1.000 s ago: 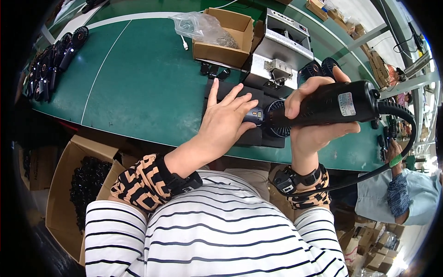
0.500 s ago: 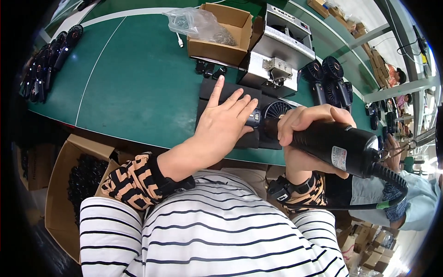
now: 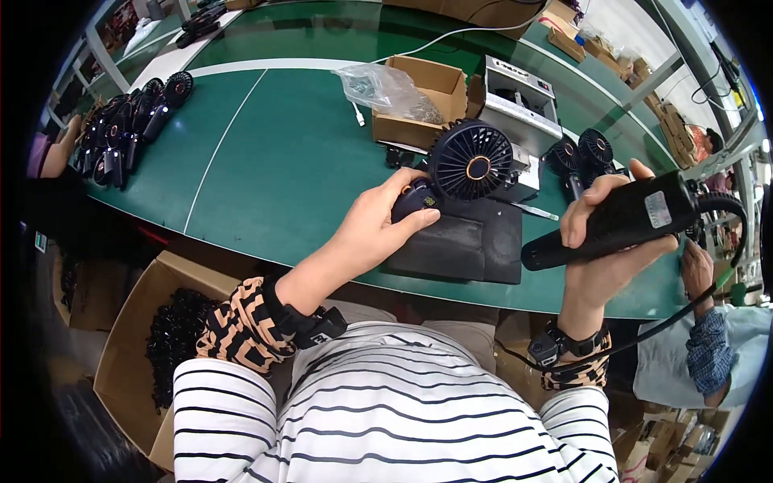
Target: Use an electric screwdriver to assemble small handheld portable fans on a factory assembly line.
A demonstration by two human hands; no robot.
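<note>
- The black handheld fan [image 3: 478, 167] is in the left hand [image 3: 377, 216], over the far edge of the dark pad [image 3: 455, 248] and in front of the silver metal machine [image 3: 523, 113].
- That hand is closed around the handle, thumb on the near side, with much of the handle hidden by the fingers.
- The fan's round grille faces up toward the wearer, its orange-ringed hub in plain view. The long axis slants from the handle at lower left to the head at upper right — the handle looks foreshortened, so its exact tilt is hard to tell.
- The right hand [image 3: 618, 264] grips a black corded power tool [image 3: 612, 224]; its blunt end points down and left, just beside the pad's right side and apart from the fan.
- As for progress, the fan looks whole, head and handle joined, and the tool is not on it. Whether any fastening is complete, or what remains, cannot be told — its back is hidden.
- The held fan lies with neither the left-hand pile of fans [image 3: 121, 141] nor the fans on the right [image 3: 596, 146] of the green bench [image 3: 266, 169].
</note>
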